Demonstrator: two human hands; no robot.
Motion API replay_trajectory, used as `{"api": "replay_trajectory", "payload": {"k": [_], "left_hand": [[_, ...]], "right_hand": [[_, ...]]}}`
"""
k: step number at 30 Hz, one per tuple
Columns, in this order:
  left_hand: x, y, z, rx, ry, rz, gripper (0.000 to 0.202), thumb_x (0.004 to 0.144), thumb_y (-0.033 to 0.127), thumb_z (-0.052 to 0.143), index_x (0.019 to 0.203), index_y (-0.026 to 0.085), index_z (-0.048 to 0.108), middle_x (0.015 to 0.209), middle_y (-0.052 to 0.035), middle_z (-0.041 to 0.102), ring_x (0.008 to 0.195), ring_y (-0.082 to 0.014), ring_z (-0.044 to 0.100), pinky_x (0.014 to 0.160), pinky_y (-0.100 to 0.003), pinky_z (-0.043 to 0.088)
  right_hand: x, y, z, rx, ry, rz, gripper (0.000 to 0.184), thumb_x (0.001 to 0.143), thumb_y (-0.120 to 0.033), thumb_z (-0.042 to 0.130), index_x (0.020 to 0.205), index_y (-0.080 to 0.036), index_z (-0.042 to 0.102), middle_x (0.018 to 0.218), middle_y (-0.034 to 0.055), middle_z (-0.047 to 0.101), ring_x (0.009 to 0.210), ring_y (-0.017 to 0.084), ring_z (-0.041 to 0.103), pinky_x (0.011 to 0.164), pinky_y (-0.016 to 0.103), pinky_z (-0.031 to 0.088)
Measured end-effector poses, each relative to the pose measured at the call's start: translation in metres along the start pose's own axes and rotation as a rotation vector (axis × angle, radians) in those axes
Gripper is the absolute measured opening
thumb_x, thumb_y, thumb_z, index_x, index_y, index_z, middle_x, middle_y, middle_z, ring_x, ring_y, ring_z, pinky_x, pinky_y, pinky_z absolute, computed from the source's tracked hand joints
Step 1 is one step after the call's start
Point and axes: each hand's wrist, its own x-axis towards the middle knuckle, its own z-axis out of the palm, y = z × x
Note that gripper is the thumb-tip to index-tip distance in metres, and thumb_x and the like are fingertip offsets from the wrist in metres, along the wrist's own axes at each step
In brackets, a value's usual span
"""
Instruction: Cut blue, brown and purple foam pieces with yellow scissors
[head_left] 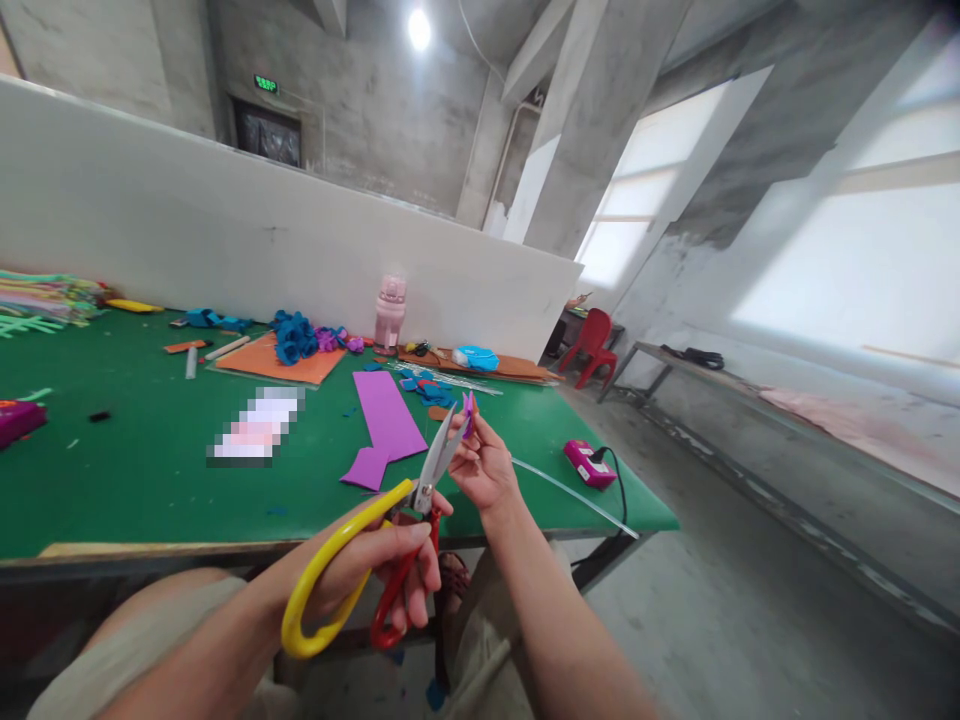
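Note:
My left hand is closed around the handles of a pair of scissors, one loop yellow and the other red. The blades point up and away, slightly parted. In my right hand, a small folded purple piece, foam or paper, is pinched between the fingertips, with a bit of orange beside it. The blade tips lie right by this piece; whether they touch it I cannot tell. A larger purple sheet with a smaller purple offcut at its near end lies on the table beyond the scissors.
The green table also carries an orange sheet with blue curled pieces, a pink bottle, blue scraps and a magenta power strip with a black cord. A white panel borders the far side. A red chair stands beyond.

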Motion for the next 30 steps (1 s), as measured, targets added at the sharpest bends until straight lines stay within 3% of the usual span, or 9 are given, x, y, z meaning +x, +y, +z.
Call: {"api": "replay_trajectory", "payload": {"k": [17,30], "left_hand": [[-0.0003,-0.0001,0.0010,-0.012,0.016,0.022,0.039,0.085,0.038,0.049,0.120,0.020,0.046,0.072,-0.0032,0.063,0.053,-0.0153,0.064,0.045,-0.022,0.049],[-0.0004,0.0015,0.0019,0.014,0.053,0.010,0.040,0.084,0.041,0.051,0.119,0.021,0.046,0.071,-0.0025,0.063,0.052,-0.0148,0.063,0.044,-0.022,0.048]], "right_hand": [[-0.0010,-0.0003,0.0037,0.012,0.088,-0.032,0.030,0.096,-0.018,0.032,0.080,-0.017,0.057,0.063,-0.0026,0.060,0.036,0.002,0.036,0.031,0.008,0.033],[0.0001,-0.0012,-0.0001,-0.024,0.086,-0.055,0.026,0.094,-0.016,0.037,0.081,-0.016,0.059,0.067,-0.0001,0.065,0.037,0.001,0.038,0.032,0.008,0.034]]}}
